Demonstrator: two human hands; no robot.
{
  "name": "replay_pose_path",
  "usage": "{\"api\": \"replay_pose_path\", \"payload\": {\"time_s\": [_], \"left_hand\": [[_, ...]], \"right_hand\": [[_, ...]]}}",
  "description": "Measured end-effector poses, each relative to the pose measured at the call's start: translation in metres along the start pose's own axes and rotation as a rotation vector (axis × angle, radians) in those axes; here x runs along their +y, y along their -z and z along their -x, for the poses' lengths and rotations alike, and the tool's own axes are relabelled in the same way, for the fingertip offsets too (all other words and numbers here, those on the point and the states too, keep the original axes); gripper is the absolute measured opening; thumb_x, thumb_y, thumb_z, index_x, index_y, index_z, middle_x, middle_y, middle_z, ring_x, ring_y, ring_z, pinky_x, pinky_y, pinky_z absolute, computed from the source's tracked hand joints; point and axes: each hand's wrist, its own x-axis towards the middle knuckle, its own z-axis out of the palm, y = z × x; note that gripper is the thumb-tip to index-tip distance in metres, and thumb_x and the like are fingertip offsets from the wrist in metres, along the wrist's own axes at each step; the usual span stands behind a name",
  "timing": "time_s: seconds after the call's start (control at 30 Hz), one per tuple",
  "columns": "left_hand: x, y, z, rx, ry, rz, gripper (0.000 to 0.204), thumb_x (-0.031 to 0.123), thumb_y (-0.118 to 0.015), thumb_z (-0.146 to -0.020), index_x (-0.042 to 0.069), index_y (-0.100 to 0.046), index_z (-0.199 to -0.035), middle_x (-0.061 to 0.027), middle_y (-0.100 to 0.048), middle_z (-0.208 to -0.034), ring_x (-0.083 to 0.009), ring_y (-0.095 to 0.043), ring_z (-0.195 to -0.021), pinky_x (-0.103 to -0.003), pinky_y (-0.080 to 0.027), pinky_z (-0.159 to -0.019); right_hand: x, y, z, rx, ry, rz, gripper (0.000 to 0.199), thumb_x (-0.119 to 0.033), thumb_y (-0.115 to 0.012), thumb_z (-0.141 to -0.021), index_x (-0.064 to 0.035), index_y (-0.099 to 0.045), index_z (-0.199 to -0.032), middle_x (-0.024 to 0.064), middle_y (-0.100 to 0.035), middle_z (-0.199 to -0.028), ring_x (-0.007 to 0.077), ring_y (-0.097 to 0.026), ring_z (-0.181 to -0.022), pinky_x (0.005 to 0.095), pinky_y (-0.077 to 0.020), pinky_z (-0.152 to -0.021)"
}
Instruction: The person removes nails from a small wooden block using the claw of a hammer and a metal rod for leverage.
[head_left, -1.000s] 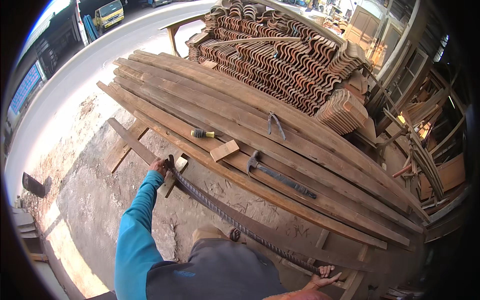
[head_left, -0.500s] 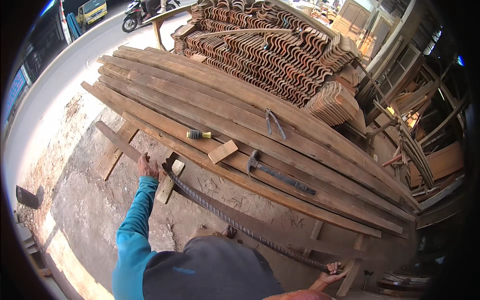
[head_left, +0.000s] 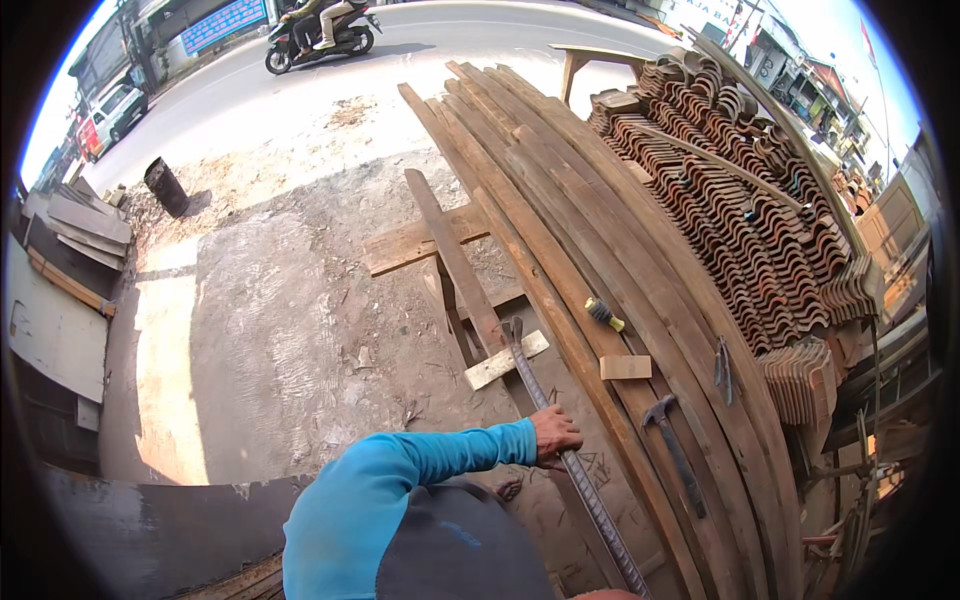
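My left hand (head_left: 555, 437) is closed around a long ribbed steel pry bar (head_left: 594, 503). The bar's flattened claw end lies near a narrow plank (head_left: 455, 252), beside a short pale crosspiece (head_left: 507, 361). My right hand is out of sight; the bar's near end runs off the lower edge. Right of the bar, several long brown beams (head_left: 570, 230) lie side by side. On them rest a claw hammer (head_left: 681, 468), a small wood block (head_left: 625, 367), a tool with a yellow and dark handle (head_left: 604, 314), and pincers (head_left: 723, 370).
Stacked clay roof tiles (head_left: 700, 215) stand beyond the beams on the right. A support board (head_left: 400, 252) lies under the narrow plank. A dark cylinder (head_left: 167, 187) sits on the ground at far left. A motorbike (head_left: 322, 42) passes on the road.
My view has swung left. My left hand has left the narrow plank and now grips the bar below its claw end. My right hand, earlier at the bar's other end, has gone out of view.
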Motion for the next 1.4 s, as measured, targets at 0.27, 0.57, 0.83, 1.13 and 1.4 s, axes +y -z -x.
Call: {"api": "replay_pose_path", "payload": {"time_s": [0.27,0.57,0.83,1.13,1.4], "left_hand": [[-0.007,0.029,-0.007,0.444,0.028,0.135,0.04,0.046,-0.079,-0.071,0.011,-0.06,-0.073,-0.0135,-0.062,-0.065,-0.0396,-0.063,-0.067,-0.049,-0.047,-0.058],[-0.014,0.048,-0.004,0.721,0.107,0.267,0.047,0.048,-0.079,-0.073,0.006,-0.058,-0.068,-0.0139,-0.061,-0.063,-0.0404,-0.062,-0.063,-0.047,-0.048,-0.055],[-0.044,0.033,0.068,0.636,0.901,-0.176,0.117,0.052,-0.086,-0.064,0.011,-0.024,-0.154,-0.0168,-0.04,-0.146,-0.0373,-0.034,-0.138,-0.056,-0.024,-0.111],[-0.094,-0.039,0.085,0.529,0.93,0.255,0.088,0.053,-0.068,-0.088,0.012,-0.026,-0.154,-0.0276,-0.052,-0.13,-0.0452,-0.054,-0.118,-0.049,-0.046,-0.099],[-0.098,-0.086,0.069,0.63,0.953,0.471,0.095,0.037,-0.073,-0.088,0.017,-0.013,-0.159,-0.029,-0.044,-0.145,-0.0448,-0.047,-0.132,-0.046,-0.041,-0.11]], "right_hand": [[0.052,-0.185,0.065,-0.731,0.108,-0.199,0.055,-0.06,-0.054,-0.095,-0.0097,-0.05,-0.073,-0.0046,-0.029,-0.05,0.0078,-0.028,-0.039,0.0231,-0.0247,-0.038],[0.066,-0.248,0.089,-1.046,0.069,-0.427,0.052,-0.056,-0.052,-0.098,-0.008,-0.052,-0.077,-0.0034,-0.032,-0.052,0.0085,-0.03,-0.04,0.0237,-0.0288,-0.039],[0.07,-0.275,0.079,-1.127,0.072,-0.487,0.05,-0.052,-0.051,-0.1,-0.0066,-0.054,-0.08,-0.0024,-0.034,-0.053,0.0091,-0.031,-0.04,0.0244,-0.0324,-0.039],[0.143,-0.269,0.047,-1.16,-0.061,-0.423,0.075,-0.07,-0.039,-0.096,0.003,-0.051,-0.11,0.0002,-0.037,-0.063,0.0097,-0.036,-0.043,0.023,-0.0325,-0.04],[0.181,-0.264,0.033,-1.153,-0.137,-0.412,0.08,-0.075,-0.037,-0.093,0.0018,-0.052,-0.111,0.0014,-0.038,-0.063,0.0112,-0.035,-0.043,0.025,-0.033,-0.04]]}}
